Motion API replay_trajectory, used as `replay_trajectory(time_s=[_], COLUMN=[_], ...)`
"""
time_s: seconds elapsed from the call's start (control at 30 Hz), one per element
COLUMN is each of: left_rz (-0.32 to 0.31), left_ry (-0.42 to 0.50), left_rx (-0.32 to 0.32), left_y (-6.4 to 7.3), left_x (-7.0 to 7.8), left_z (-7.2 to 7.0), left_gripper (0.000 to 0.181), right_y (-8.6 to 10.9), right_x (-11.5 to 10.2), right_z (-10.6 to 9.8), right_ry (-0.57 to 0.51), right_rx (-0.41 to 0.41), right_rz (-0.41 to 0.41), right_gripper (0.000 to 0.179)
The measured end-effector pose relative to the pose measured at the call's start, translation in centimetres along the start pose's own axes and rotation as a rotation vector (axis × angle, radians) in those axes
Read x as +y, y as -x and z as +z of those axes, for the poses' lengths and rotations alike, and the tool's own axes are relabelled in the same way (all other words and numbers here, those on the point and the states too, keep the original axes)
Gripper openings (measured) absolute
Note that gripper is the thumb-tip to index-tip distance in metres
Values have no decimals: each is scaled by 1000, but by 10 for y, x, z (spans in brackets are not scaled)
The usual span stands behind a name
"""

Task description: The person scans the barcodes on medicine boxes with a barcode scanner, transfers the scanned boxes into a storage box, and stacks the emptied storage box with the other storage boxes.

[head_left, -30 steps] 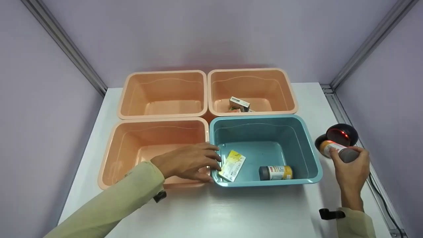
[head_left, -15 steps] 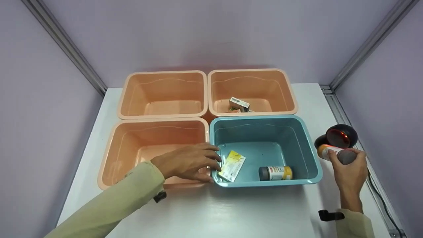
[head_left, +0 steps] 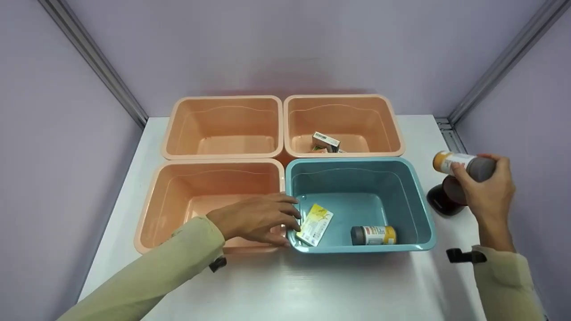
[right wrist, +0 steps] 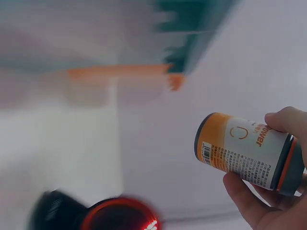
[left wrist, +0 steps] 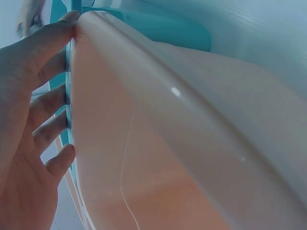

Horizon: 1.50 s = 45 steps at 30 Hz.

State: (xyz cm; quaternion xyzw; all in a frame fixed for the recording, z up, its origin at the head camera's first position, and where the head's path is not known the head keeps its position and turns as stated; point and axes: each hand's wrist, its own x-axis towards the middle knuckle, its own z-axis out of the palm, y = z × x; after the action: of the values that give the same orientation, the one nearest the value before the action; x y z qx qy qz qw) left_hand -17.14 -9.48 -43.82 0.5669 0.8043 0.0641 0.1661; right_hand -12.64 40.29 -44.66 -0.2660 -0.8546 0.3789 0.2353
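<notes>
In the head view my right hand (head_left: 493, 196) grips a pill bottle (head_left: 455, 162) with a dark cap and an orange-and-white label, lifted above a black scanner (head_left: 446, 196). The right wrist view shows a barcode on the bottle's label, with thumb and fingers round its capped end. My left hand (head_left: 258, 218) rests with loosely spread fingers on the adjoining rims of the blue bin (head_left: 361, 248) and the front orange bin (head_left: 214, 162). Inside the blue bin lie a second such bottle (head_left: 374, 235), on its side, and a yellow-and-white box (head_left: 315, 225).
Behind stand two more orange bins: the back left one (head_left: 223, 156) and the back right one (head_left: 343, 155), which holds a small white box (head_left: 326, 141) among other packets. Walls enclose the white table (head_left: 285, 290) at the back and sides.
My right hand has raised the pill bottle up and away from the scanner's face. The red glow seen on the scanner in the earlier head frames no longer shows there. My left hand stays put.
</notes>
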Motion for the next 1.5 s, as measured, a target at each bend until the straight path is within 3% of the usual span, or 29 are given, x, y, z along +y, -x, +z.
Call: replay_trajectory(time_s=[0.13,0.33,0.53,0.73,0.83,1.0,1.13,1.27,1.5], left_rz=[-14,-18,-20,-20,-14,12,26,35,82], left_ry=[5,-8,-22,-4,-3,-22,-22,-28,-42], left_rx=[-2,-8,-15,-13,-7,9,17,19,44], left_y=[0,-2,-2,-2,-3,-2,-3,-4,-6], left_x=[0,0,1,0,0,0,-1,-2,-4], left_z=[-1,-1,1,2,1,2,3,2,2], left_gripper=[48,49,50,49,49,47,45,45,44], right_y=[-17,-27,-24,-13,-3,17,32,45,57], right_x=[-47,-108,-158,-192,-207,-227,-239,-251,-265], right_z=[13,53,105,158,180,215,239,261,286], right_ry=[-47,-67,-100,-131,-206,-432,-518,-512,-490], right_rx=[-87,-247,-436,-572,-667,-830,-909,-942,-918], right_rz=[-133,-343,-400,-435,-400,-263,-160,-69,46], right_gripper=[61,64,64,61,59,55,55,57,55])
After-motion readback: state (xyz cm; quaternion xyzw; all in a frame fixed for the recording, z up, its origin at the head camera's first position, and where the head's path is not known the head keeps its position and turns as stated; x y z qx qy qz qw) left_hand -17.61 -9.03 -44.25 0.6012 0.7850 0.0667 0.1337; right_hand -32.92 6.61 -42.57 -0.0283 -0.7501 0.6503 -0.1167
